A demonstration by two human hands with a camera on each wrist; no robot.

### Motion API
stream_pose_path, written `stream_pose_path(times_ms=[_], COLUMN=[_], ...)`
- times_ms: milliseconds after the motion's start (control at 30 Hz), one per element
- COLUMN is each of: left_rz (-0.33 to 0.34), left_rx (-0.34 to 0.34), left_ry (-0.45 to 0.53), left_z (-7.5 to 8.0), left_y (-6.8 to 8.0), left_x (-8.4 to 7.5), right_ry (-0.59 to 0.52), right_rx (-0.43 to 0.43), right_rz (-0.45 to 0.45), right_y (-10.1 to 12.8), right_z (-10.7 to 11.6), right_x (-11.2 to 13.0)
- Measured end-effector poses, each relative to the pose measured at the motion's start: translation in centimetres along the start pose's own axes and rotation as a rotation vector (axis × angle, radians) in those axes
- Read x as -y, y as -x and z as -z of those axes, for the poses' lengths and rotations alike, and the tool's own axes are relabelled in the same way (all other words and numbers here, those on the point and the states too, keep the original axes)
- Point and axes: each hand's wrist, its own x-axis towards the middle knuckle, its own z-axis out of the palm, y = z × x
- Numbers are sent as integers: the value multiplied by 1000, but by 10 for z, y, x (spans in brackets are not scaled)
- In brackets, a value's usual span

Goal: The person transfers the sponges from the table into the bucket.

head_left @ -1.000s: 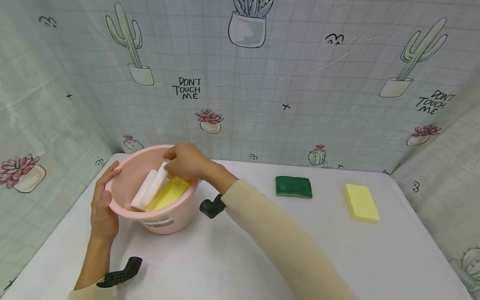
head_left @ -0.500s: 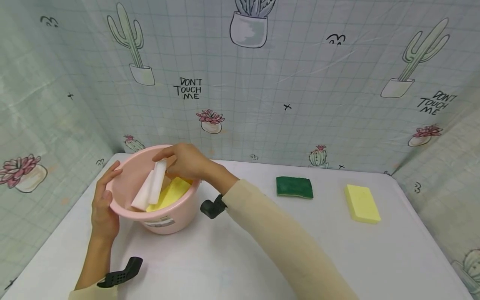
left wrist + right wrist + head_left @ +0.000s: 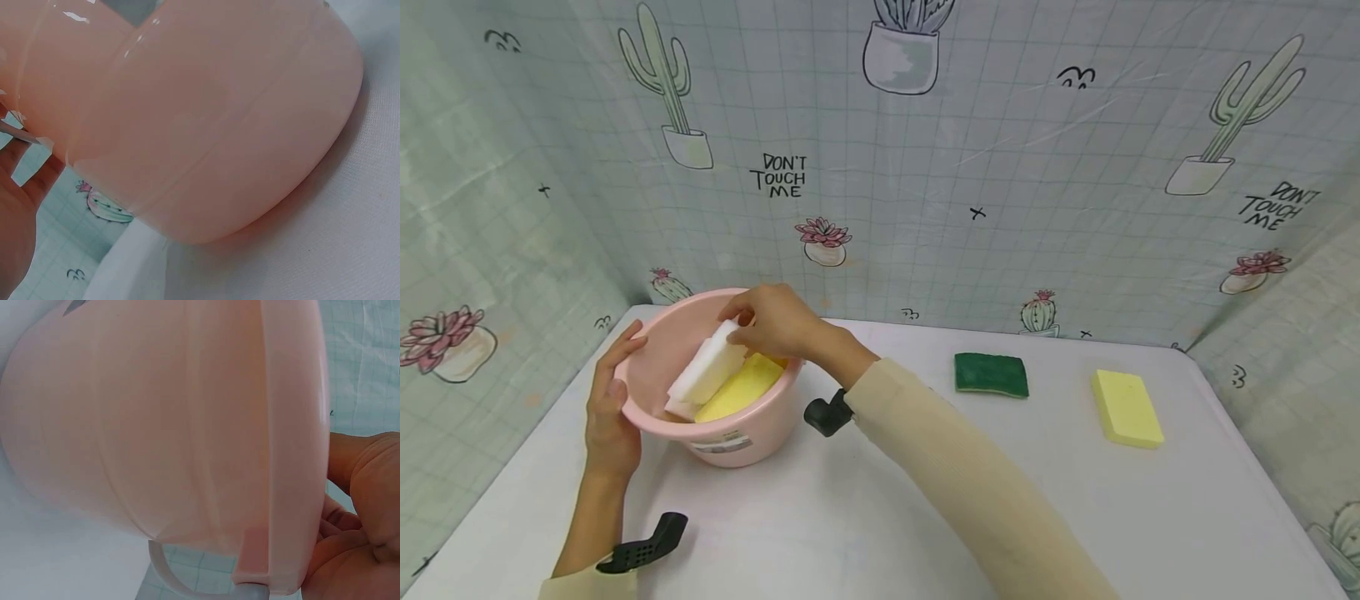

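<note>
Inside the pink bucket [image 3: 775,404], my right hand [image 3: 778,319] pinches the upper end of a white sponge [image 3: 707,367] between thumb and fingers. The sponge slants, its broad face showing, and overlaps another white piece [image 3: 679,408] underneath. Beside them lies a yellow sponge [image 3: 741,388]. My left hand [image 3: 610,408] rests against the bucket's left side, its fingers fairly straight and its thumb and fingertips at the rim. In the left wrist view, part of the left hand [image 3: 15,219] shows against the outer wall. The right wrist view has the right hand [image 3: 356,531] beyond the rim, its held sponge hidden.
A green scouring pad [image 3: 991,374] lies on the white table [image 3: 880,500] right of the bucket. Farther right is another yellow sponge [image 3: 1126,408]. A grey handle [image 3: 164,569] hangs at the bucket's side. Patterned cloth [image 3: 880,167] hangs behind the table.
In my right hand, the white sponge first swung upright and edge-on, then tipped so its broad face shows over the other white piece. My left hand has kept its place at the bucket.
</note>
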Motion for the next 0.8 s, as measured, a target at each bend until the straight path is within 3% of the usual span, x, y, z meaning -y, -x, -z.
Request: stream_pose_path(times_ms=[567, 667, 800], left_rz=[14, 12, 3], left_rx=[5, 9, 16], left_ry=[-46, -58, -52], left_z=[0, 0, 0], left_y=[1, 1, 0], left_x=[-4, -4, -5], right_ry=[78, 62, -40], right_rx=[53, 52, 73], right_rz=[16, 1, -29], right_y=[-11, -11, -9], right_z=[-4, -5, -2], right_x=[1, 2, 1])
